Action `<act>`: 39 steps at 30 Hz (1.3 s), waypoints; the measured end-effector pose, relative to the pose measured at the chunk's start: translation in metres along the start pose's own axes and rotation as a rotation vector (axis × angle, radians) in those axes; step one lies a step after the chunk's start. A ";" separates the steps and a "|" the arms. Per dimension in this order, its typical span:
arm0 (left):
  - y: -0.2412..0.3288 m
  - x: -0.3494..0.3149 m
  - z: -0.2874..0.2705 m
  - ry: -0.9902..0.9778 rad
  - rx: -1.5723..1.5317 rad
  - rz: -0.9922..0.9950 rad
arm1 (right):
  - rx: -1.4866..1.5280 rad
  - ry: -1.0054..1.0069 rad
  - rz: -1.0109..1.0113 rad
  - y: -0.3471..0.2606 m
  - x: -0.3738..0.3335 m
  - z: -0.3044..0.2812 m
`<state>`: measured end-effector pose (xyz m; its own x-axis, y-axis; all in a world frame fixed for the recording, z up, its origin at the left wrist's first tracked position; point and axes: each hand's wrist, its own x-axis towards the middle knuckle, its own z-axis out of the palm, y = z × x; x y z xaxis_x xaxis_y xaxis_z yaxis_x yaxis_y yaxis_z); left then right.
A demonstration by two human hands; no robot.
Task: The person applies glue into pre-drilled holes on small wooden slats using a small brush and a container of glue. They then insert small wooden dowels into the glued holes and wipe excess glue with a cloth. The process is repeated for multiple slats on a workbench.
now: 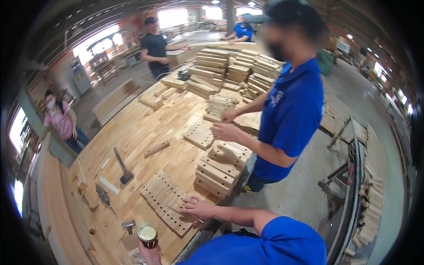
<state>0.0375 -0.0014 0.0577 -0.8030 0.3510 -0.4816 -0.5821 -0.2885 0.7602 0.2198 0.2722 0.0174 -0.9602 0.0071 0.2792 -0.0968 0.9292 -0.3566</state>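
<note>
My left hand (pixel 149 254) is wrapped round a dark round jar (pixel 147 233) with pale, creamy stuff at its top, at the near edge of the table. My right hand (pixel 197 208) is over a row of wooden slats (pixel 164 197) with dark round holes, laid side by side. A thin wooden stick (pixel 176 202) runs through its fingers, which look closed on it, though the grip is partly hidden. A small metal hammer (pixel 128 225) lies beside the jar.
A co-worker in blue (pixel 287 110) stands at the right edge, hands over more slats (pixel 198 135). A slat stack (pixel 218 172) rises beside my right hand. A mallet (pixel 125 176), a power tool (pixel 103 194) and a loose wooden piece (pixel 157 149) lie left. Tall wood piles (pixel 212 66) stand at the back.
</note>
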 end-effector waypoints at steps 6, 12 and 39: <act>-0.006 0.011 -0.018 -0.041 -0.037 -0.016 | 0.058 0.255 0.087 -0.011 -0.003 -0.015; -0.012 -0.001 -0.012 -0.018 -0.018 -0.034 | 0.169 0.406 -0.029 -0.031 0.022 -0.050; -0.003 -0.014 0.021 0.009 -0.046 0.020 | 0.646 0.662 -0.046 -0.081 0.098 -0.104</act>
<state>0.0536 0.0129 0.0710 -0.8157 0.3371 -0.4702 -0.5708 -0.3366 0.7489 0.1611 0.2361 0.1666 -0.6257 0.3697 0.6869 -0.4492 0.5492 -0.7047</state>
